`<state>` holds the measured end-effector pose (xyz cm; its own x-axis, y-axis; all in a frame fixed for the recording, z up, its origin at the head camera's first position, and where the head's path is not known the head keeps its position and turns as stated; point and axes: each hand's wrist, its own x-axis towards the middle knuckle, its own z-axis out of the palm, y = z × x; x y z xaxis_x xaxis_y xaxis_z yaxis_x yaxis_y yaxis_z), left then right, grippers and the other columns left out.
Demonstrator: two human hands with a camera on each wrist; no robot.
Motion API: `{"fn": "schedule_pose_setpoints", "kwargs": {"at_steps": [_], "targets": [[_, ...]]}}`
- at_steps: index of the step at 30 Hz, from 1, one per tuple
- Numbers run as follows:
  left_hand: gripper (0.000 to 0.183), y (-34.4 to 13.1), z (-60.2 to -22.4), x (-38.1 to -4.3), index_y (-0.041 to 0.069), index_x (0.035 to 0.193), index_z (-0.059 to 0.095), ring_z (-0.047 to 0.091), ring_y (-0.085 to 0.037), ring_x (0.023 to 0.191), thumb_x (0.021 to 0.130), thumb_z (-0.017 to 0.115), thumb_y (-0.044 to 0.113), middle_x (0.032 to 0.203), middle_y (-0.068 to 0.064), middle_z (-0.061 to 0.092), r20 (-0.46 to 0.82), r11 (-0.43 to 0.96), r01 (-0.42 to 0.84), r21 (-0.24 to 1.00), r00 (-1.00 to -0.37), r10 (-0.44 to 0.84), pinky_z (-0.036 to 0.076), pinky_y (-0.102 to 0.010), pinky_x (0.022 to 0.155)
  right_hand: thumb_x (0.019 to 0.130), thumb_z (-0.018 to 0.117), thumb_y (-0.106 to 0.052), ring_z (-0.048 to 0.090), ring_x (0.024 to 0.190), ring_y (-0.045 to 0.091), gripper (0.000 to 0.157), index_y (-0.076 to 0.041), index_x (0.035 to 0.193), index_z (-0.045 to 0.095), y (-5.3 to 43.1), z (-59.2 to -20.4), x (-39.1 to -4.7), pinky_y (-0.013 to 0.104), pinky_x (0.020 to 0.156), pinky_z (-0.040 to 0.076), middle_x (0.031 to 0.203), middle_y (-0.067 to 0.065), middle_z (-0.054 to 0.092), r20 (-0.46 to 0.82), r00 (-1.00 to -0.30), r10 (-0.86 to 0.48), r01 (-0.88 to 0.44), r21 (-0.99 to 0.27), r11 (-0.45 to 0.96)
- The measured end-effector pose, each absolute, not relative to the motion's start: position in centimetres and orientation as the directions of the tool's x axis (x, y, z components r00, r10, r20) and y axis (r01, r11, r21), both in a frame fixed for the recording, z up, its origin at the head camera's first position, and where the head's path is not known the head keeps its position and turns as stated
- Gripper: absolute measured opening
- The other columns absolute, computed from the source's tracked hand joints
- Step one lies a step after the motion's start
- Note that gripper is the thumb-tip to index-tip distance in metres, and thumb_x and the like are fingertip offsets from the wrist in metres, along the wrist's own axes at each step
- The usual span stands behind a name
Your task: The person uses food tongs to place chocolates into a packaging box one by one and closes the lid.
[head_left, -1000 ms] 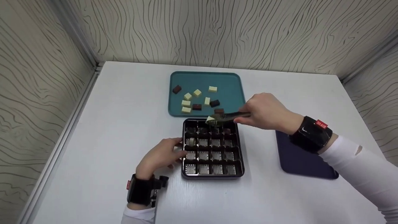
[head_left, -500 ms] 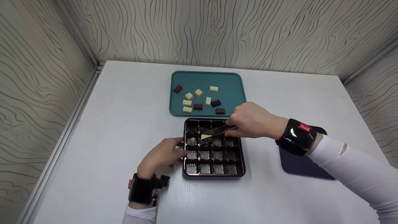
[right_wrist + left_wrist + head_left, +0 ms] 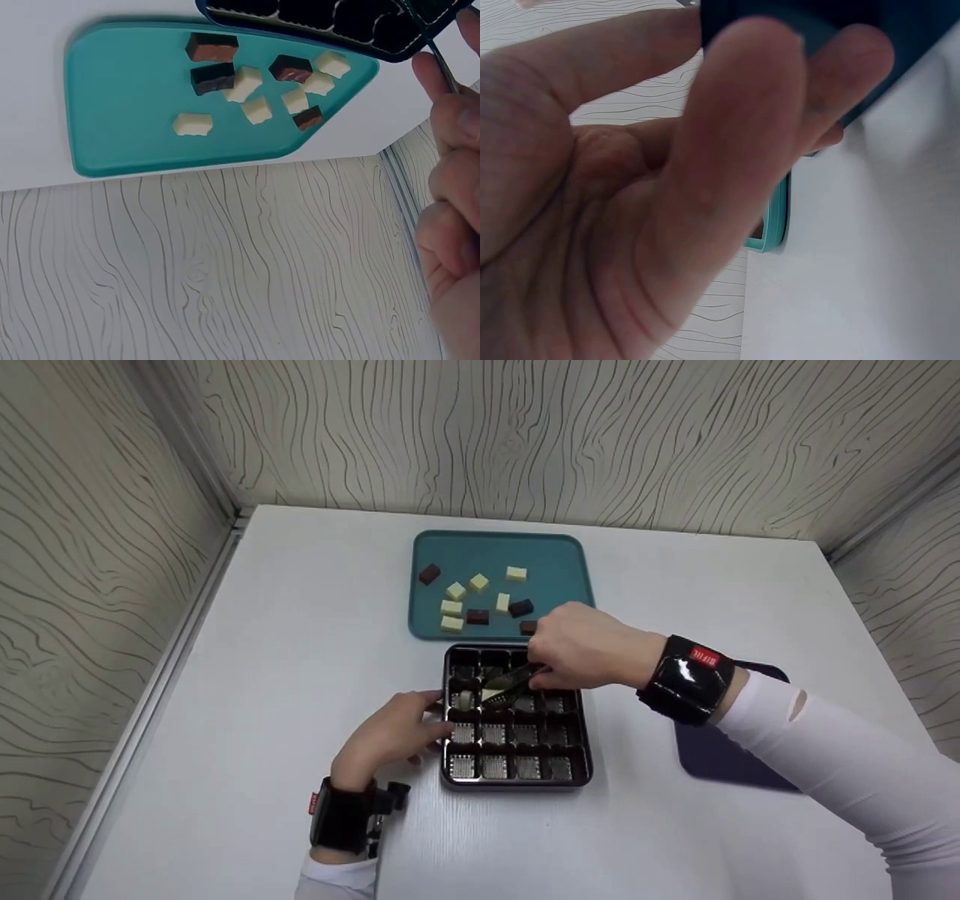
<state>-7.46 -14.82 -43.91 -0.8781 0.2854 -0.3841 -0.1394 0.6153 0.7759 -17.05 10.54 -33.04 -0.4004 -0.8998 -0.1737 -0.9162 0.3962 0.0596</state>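
My right hand (image 3: 581, 649) grips dark tongs (image 3: 514, 686) with perforated ends, reaching down into the black compartment box (image 3: 516, 787). Between the tong ends is a white chocolate piece (image 3: 491, 694), in the second row from the back, second compartment from the left. One pale piece (image 3: 465, 700) stands in the compartment to its left. Dark pieces (image 3: 463, 671) sit in the back row, partly hidden by the right hand and tongs. My left hand (image 3: 394, 731) touches the box's left side, fingers extended and thumb at the rim; its straight index finger (image 3: 630, 49) meets the wall in the left wrist view.
Behind the box lies a teal tray (image 3: 555, 559) with several white chocolate pieces (image 3: 516, 574) and brown ones (image 3: 478, 617). A dark blue tray (image 3: 727, 754) lies on the right, partly under the right forearm. Patterned walls (image 3: 510, 435) bound the white table (image 3: 315, 585).
My right hand has moved left and toward me, carrying the white chocolate piece in the tongs from above the back row down into the second row. The left hand stays at the box.
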Motion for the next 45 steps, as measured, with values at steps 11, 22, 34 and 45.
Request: {"fn": "schedule_pose_setpoints", "kwargs": {"at_steps": [11,22,34,45], "targets": [[0.049,-14.9,-44.0,-7.5,0.003,0.146,0.058,0.072,-0.021,0.072,0.100,0.066,0.017,0.113,-0.015,0.074,-0.393,0.591,-0.159,0.791,-0.872,0.291,0.057,-0.029,0.056,0.089,0.083,-0.040,0.048,0.051,0.012,0.051,-0.018,0.059,0.048,8.0,-32.7,-17.0,0.036,0.056,0.056,0.060,0.000,0.064,-0.295,-0.379,-0.877,-0.925,0.158,0.346],[0.047,-14.8,-43.9,-7.4,0.004,0.145,0.060,0.072,-0.018,0.073,0.099,0.066,0.017,0.116,-0.015,0.075,-0.385,0.599,-0.152,0.786,-0.878,0.283,0.058,-0.030,0.056,0.089,0.082,-0.041,0.064,0.056,0.017,0.041,-0.014,0.064,0.065,6.9,-33.4,-16.8,0.036,0.062,0.061,0.070,0.004,0.074,-0.343,-0.376,-0.861,-0.920,0.248,0.303],[0.054,-14.8,-43.8,-7.5,0.002,0.151,0.054,0.071,-0.017,0.072,0.100,0.065,0.017,0.118,-0.014,0.074,-0.400,0.602,-0.164,0.781,-0.872,0.281,0.057,-0.028,0.058,0.087,0.083,-0.041,0.034,0.049,0.010,0.055,-0.018,0.057,0.045,11.1,-30.6,-17.6,0.028,0.049,0.032,0.055,-0.007,0.035,-0.153,-0.461,-0.874,-0.886,0.135,0.443],[0.054,-14.8,-43.8,-7.5,0.002,0.151,0.053,0.072,-0.019,0.073,0.100,0.065,0.017,0.114,-0.016,0.075,-0.400,0.601,-0.161,0.783,-0.870,0.288,0.058,-0.028,0.056,0.094,0.078,-0.038,0.042,0.050,0.013,0.046,-0.010,0.062,0.062,15.0,-32.4,-20.2,0.025,0.047,0.029,0.054,-0.004,0.043,-0.001,-0.812,-0.583,-0.583,-0.002,0.812]]}}
